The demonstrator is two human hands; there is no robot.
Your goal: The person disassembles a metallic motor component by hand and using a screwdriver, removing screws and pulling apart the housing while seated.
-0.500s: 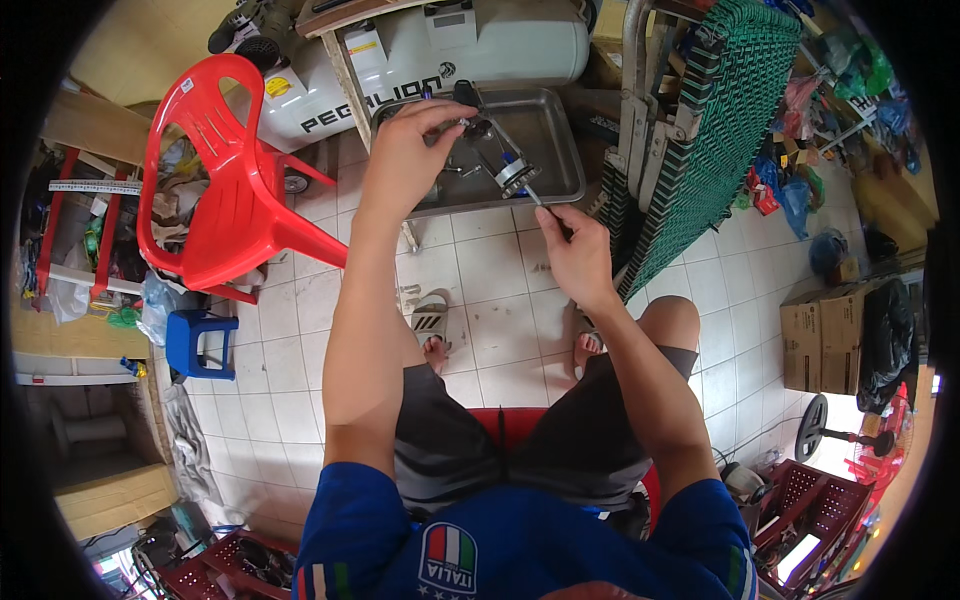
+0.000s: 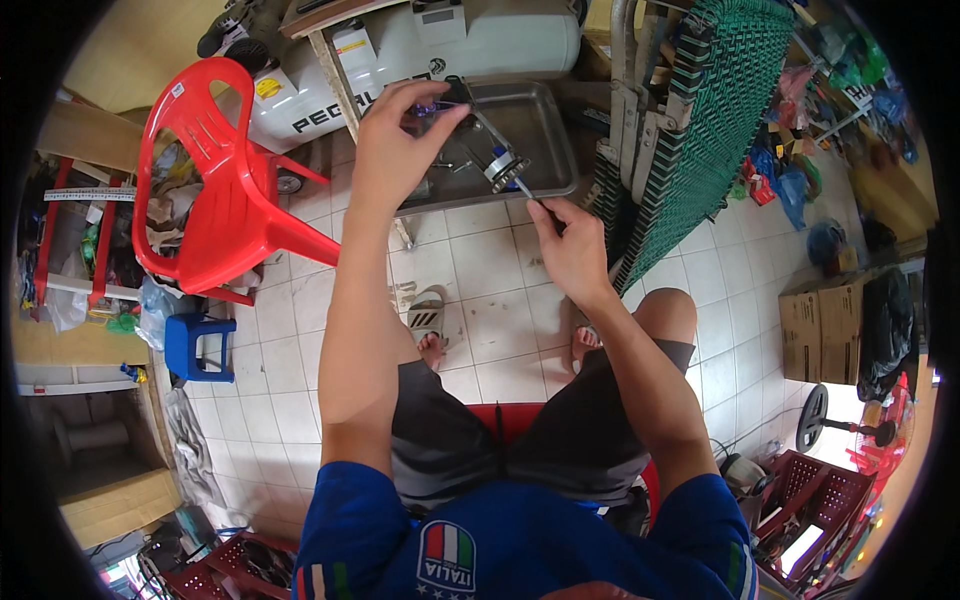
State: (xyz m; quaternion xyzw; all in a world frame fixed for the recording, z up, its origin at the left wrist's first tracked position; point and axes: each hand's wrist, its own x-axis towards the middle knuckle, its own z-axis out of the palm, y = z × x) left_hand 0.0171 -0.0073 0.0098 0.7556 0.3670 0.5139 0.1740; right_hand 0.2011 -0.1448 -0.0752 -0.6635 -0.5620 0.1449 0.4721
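Metal wheel (image 2: 506, 172): one, showing against near edge of one tray (image 2: 545, 125)
Rod (image 2: 525, 189): one, sticking out from wheel
Right hand (image 2: 575, 245): reaching forward, pinching rod
Left hand (image 2: 390, 140): reaching forward, curling; cannot tell whether pinching anything

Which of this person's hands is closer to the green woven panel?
The right hand: it is just left of the green woven panel. The left hand is farther left, by the left end of the metal tray.
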